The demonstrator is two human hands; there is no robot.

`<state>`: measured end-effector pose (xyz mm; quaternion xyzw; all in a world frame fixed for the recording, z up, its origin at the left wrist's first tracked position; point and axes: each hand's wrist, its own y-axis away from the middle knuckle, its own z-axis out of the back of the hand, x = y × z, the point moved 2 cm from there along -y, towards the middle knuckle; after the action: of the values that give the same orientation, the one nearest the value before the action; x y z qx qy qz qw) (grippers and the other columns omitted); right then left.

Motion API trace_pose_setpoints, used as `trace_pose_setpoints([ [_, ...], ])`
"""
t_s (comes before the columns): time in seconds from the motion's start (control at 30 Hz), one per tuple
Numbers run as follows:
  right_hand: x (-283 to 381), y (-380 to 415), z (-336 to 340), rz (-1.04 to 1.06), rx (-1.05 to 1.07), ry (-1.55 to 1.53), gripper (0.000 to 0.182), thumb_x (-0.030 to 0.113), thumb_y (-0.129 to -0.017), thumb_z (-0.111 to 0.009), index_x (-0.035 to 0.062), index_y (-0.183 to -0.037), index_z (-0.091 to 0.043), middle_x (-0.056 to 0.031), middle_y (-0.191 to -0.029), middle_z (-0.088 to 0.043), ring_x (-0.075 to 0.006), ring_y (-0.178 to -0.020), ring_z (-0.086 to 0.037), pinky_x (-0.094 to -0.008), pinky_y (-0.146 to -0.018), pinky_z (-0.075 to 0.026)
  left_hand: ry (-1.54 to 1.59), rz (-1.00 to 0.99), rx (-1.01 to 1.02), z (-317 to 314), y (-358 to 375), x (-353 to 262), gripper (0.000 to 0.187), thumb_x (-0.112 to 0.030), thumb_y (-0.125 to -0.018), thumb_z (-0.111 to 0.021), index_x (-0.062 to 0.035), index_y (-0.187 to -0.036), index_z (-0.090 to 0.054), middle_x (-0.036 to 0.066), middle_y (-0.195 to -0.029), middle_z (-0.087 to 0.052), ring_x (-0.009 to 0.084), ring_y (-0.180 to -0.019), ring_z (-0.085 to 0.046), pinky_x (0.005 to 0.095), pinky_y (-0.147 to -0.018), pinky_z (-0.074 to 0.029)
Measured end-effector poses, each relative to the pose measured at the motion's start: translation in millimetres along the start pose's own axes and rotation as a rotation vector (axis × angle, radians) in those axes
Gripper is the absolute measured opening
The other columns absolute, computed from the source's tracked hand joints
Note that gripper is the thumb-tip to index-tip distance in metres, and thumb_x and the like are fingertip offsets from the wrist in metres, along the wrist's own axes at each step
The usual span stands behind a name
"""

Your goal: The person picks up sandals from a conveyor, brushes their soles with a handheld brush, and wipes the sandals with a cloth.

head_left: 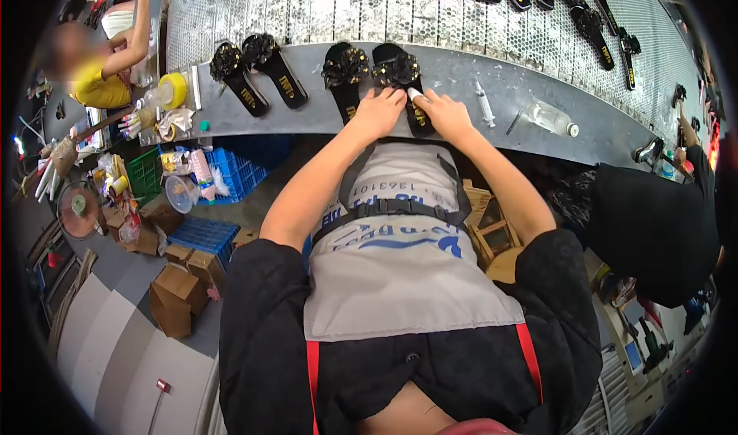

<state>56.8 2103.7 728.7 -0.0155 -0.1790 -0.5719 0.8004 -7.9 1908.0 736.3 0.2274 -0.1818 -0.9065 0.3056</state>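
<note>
A black slipper (397,64) with a dark, gold-flecked flower on its strap lies on the grey metal ledge in front of me. My left hand (381,114) closes on its left side just below the flower. From the right, my right hand (444,117) holds the same slipper, with something white on one fingertip. Between the hands part of the insole with gold lettering shows. Just left of it lies a matching slipper (344,70), partly behind my left hand. My fingertips are partly hidden against the strap.
Another slipper pair (261,75) lies left on the ledge. A syringe (485,103) and a clear bottle (550,118) lie to the right. Several slippers rest on the perforated metal conveyor (338,12) beyond. Co-workers sit left and right; yellow tape (175,89) is at left.
</note>
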Motion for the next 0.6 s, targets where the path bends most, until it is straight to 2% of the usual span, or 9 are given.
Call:
trace_pose_setpoints([
  [0.03,-2.3,2.2,0.5,0.025,0.007,-0.002,0.043,0.013,-0.093,-0.059,0.0270,-0.134,-0.061,-0.0027,-0.107,-0.062,-0.0268,-0.083,-0.073,-0.0399,-0.058,-0.059,0.007,0.016,0.063,0.6,3.7,-5.0,0.054,-0.012,-0.095,-0.054,-0.0070,-0.149,-0.049,0.006,-0.150,-0.048,0.0236,-0.142,-0.045,0.0551,-0.114,-0.042],
  [0.13,-17.1,3.1,0.6,0.066,0.035,0.005,0.044,0.014,-0.094,-0.058,0.0287,-0.135,-0.062,-0.0032,-0.107,-0.062,-0.0272,-0.081,-0.073,-0.0393,-0.059,-0.059,0.036,0.039,0.011,-2.5,5.0,-5.4,0.055,-0.011,-0.095,-0.054,-0.0078,-0.150,-0.048,0.005,-0.151,-0.048,0.0236,-0.143,-0.045,0.0553,-0.115,-0.041],
  [0.23,-18.4,-11.3,-3.4,0.114,0.020,0.010,0.042,0.014,-0.094,-0.059,0.0287,-0.134,-0.063,-0.0032,-0.106,-0.063,-0.0277,-0.083,-0.074,-0.0398,-0.059,-0.059,0.044,0.058,0.041,0.8,-1.0,-4.0,0.057,-0.009,-0.093,-0.055,-0.0077,-0.150,-0.048,0.005,-0.152,-0.047,0.0237,-0.143,-0.044,0.0559,-0.116,-0.040],
  [0.33,-26.3,0.7,3.6,0.105,0.031,-0.036,0.040,0.013,-0.095,-0.058,0.0273,-0.132,-0.063,-0.0039,-0.107,-0.063,-0.0284,-0.084,-0.074,-0.0410,-0.061,-0.060,0.043,0.086,0.037,-2.9,3.7,-7.7,0.059,-0.007,-0.092,-0.056,-0.0088,-0.150,-0.048,0.005,-0.152,-0.047,0.0245,-0.143,-0.044,0.0566,-0.117,-0.039],
  [0.37,-25.1,1.9,12.1,0.067,0.105,-0.028,0.039,0.012,-0.095,-0.058,0.0259,-0.131,-0.063,-0.0052,-0.108,-0.063,-0.0296,-0.087,-0.074,-0.0426,-0.065,-0.060,0.045,0.097,0.030,-4.2,3.4,-7.7,0.059,-0.007,-0.091,-0.056,-0.0092,-0.150,-0.048,0.005,-0.152,-0.047,0.0247,-0.144,-0.044,0.0568,-0.117,-0.039],
  [0.47,-23.2,-11.7,9.2,0.120,0.051,-0.066,0.039,0.012,-0.095,-0.058,0.0251,-0.131,-0.064,-0.0053,-0.109,-0.064,-0.0302,-0.088,-0.074,-0.0428,-0.068,-0.060,0.096,0.131,0.091,0.3,-0.8,-14.1,0.059,-0.006,-0.091,-0.055,-0.0110,-0.149,-0.050,0.005,-0.154,-0.044,0.0250,-0.146,-0.042,0.0578,-0.118,-0.037],
  [0.5,-24.8,-12.8,14.4,0.080,0.100,-0.122,0.039,0.010,-0.094,-0.057,0.0220,-0.131,-0.063,-0.0079,-0.112,-0.064,-0.0340,-0.092,-0.072,-0.0456,-0.073,-0.059,0.096,0.128,0.016,3.4,2.0,-15.5,0.051,-0.005,-0.090,-0.054,-0.0094,-0.141,-0.058,0.007,-0.147,-0.052,0.0261,-0.143,-0.045,0.0514,-0.118,-0.039],
  [0.6,-53.0,8.8,12.0,-0.063,-0.044,-0.368,0.040,0.009,-0.093,-0.056,0.0189,-0.132,-0.062,-0.0112,-0.115,-0.064,-0.0379,-0.094,-0.070,-0.0474,-0.079,-0.056,0.264,0.100,-0.254,-2.9,9.9,-9.7,0.038,-0.004,-0.089,-0.053,-0.0061,-0.125,-0.066,0.008,-0.133,-0.063,0.0278,-0.134,-0.053,0.0436,-0.113,-0.045],
])
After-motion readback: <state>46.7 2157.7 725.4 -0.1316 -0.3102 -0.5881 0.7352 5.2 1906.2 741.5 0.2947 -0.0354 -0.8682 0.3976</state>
